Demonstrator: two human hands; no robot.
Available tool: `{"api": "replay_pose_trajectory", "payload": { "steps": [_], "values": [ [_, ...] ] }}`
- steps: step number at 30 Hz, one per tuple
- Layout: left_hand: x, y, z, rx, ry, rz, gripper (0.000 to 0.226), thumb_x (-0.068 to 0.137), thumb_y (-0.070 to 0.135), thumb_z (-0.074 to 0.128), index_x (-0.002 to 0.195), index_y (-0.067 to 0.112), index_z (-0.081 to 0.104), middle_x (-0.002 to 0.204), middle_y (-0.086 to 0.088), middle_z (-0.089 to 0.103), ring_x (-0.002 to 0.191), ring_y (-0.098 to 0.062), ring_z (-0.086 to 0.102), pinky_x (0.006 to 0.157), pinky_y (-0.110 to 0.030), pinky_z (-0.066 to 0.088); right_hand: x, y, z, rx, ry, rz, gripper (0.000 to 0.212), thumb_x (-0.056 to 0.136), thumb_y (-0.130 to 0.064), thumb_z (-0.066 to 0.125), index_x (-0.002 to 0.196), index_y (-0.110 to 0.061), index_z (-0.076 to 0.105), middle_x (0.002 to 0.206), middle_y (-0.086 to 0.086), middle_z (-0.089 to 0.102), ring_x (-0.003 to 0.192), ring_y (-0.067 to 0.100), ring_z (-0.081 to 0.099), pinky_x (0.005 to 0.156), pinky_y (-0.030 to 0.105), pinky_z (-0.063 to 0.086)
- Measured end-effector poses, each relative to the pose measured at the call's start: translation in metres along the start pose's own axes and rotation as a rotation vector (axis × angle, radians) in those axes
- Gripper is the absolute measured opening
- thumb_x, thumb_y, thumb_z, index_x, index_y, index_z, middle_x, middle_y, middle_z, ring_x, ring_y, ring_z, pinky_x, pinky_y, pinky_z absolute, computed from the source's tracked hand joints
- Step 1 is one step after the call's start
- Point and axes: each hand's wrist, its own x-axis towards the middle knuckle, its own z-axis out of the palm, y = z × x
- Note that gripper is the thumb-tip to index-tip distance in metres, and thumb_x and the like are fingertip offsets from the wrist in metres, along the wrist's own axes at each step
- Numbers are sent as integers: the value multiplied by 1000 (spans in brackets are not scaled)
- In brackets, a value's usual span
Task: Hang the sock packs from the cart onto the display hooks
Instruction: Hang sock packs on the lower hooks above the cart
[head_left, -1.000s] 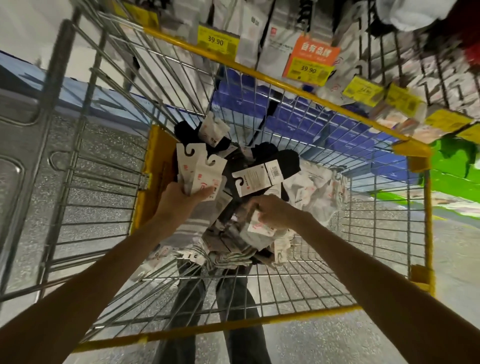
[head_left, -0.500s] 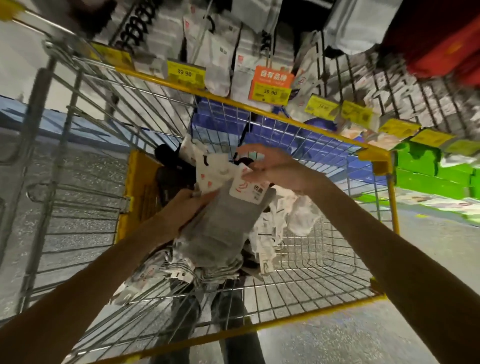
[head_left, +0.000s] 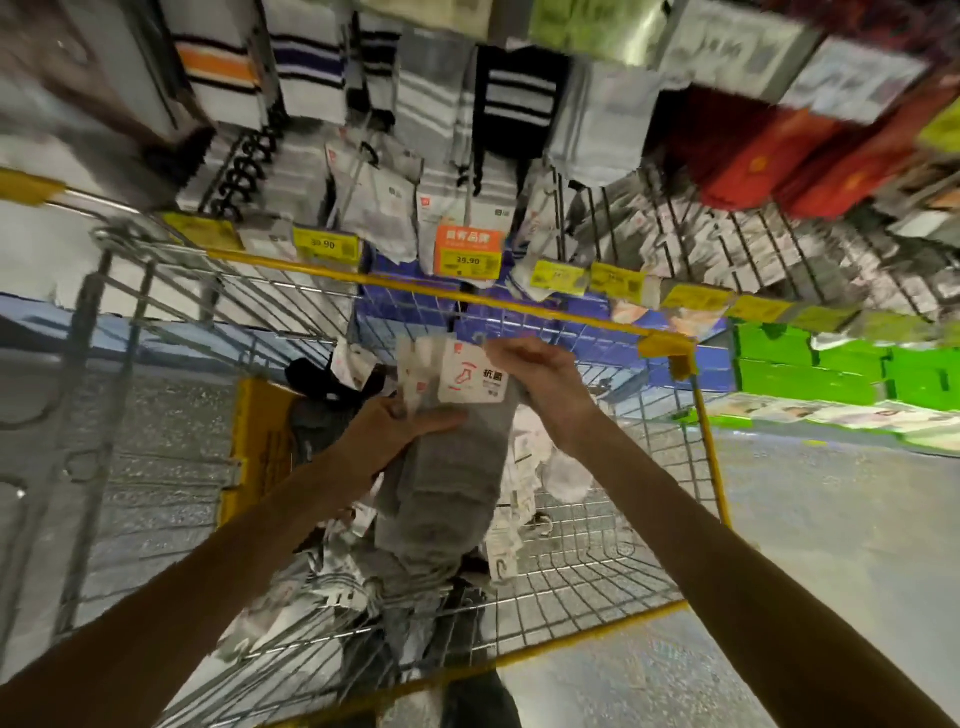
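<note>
Sock-laden display hooks (head_left: 356, 166) stood just beyond the far rim of the cart (head_left: 291, 267). Left hand (head_left: 384, 431) clasped the grey sock packs (head_left: 447, 483) mid-bundle, thumb across, long axis pointing up toward the hooks. Right hand (head_left: 545, 374), the nearer one, pinched the card header (head_left: 470, 371) on top.

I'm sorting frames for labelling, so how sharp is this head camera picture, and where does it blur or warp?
Head view: the label on the grey sock pack and the orange price tag read fairly sharp; the hanging socks along the top smear with motion blur; the wide lens bows the cart's yellow rim; lighting is dim.
</note>
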Motion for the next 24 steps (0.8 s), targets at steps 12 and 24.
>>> {"api": "replay_pose_trajectory", "payload": {
  "steps": [12,24],
  "values": [
    [-69,190,107,147,-11,238,35,75,14,82,109,6,73,93,-6,77,86,-24,74,70,-31,59,-65,-194,-49,120,72,-218,26,89,-6,67,110,8,65,95,16,69,85,20,64,70,28,52],
    [-133,289,130,242,-35,455,36,76,18,82,110,9,74,102,-4,76,98,-18,72,81,-22,56,-101,-304,-36,-34,105,-524,6,90,-23,70,87,-25,74,86,2,70,83,13,65,70,25,52]
  ]
}}
